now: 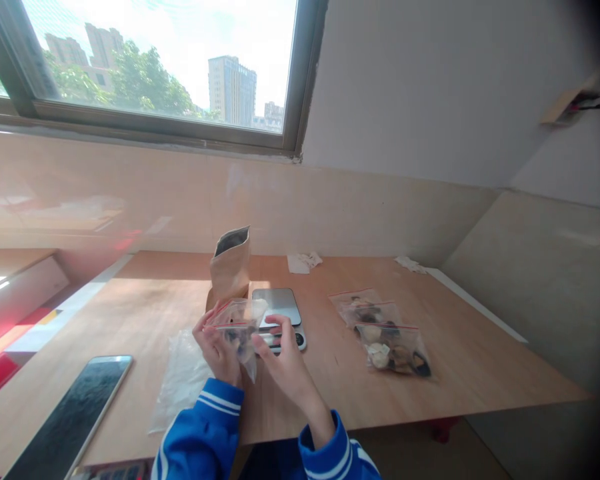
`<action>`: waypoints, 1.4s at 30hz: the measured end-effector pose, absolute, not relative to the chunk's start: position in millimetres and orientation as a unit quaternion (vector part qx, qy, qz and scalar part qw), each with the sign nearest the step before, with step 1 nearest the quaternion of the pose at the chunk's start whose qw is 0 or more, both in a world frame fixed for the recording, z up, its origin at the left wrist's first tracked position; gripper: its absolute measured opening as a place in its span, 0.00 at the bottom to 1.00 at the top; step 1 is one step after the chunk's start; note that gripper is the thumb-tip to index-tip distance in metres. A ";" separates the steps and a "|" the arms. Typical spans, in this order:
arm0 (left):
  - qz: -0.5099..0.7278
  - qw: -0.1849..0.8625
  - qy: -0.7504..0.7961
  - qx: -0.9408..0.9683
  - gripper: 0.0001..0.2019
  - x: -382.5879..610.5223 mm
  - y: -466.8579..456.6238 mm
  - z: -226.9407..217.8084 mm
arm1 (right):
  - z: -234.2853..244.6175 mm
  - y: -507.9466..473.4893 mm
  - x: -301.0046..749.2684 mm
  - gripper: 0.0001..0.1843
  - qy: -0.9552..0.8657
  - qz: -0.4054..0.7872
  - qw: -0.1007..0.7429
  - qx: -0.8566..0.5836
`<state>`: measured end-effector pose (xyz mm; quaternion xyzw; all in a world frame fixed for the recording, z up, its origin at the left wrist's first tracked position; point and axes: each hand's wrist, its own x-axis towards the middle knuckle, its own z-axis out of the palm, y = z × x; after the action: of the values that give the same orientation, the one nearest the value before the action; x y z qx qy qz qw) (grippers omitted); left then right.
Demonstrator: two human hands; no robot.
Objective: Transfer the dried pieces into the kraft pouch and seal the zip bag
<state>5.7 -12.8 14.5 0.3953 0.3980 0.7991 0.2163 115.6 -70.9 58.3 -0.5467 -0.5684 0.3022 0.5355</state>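
My left hand (219, 348) is closed around a clear zip bag (239, 328) with a red-lined seal, which hangs tilted between my hands. Inside its lower part are some small dark pieces I cannot make out. Beside the bag's right edge is my right hand (286, 363), thumb and forefinger apart, the thumb close to the plastic; whether it touches is unclear. Behind both hands lies a kitchen scale (277, 305) with a steel plate, partly hidden by the bag and fingers. An upright brown paper pouch (231, 267), open at the top, stands behind my left hand.
Several filled zip bags (397, 350) with pale and dark pieces overlap at the right. Flat clear bags (179, 377) lie left of my arm, near a large phone or tablet (73, 417). Crumpled tissues (304, 263) sit along the wooden table's (470, 373) back edge.
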 end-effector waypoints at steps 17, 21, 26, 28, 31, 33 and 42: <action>0.592 0.449 0.400 0.536 0.23 -3.4 -49.1 45.3 | 84.3 -88.3 167.6 0.22 -0.467 0.326 0.653 -0.500; 0.564 0.436 0.399 0.576 0.15 6.0 -55.7 56.3 | 83.4 -91.3 163.9 0.24 -0.492 0.317 0.647 -0.489; 0.567 0.364 0.423 0.606 0.10 15.0 -63.5 70.9 | 79.5 -94.1 165.9 0.24 -0.531 0.279 0.636 -0.485; 0.589 0.349 0.436 0.584 0.10 13.0 -63.3 73.2 | 75.2 -95.0 171.5 0.27 -0.491 0.256 0.654 -0.516; 0.610 0.347 0.443 0.558 0.10 11.7 -62.2 73.3 | 69.6 -96.1 179.0 0.30 -0.415 0.215 0.685 -0.558; 0.592 0.352 0.433 0.582 0.11 15.5 -63.0 72.2 | 68.8 -96.7 181.0 0.30 -0.405 0.203 0.688 -0.567; 0.584 0.295 0.457 0.603 0.13 29.1 -71.2 63.4 | 89.7 -96.4 194.5 0.22 -0.536 0.072 0.622 -0.566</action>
<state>29.1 -71.2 63.4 0.6029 0.4574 0.5835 0.2946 194.5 -96.4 89.7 -0.5665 -0.5361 0.0716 0.6218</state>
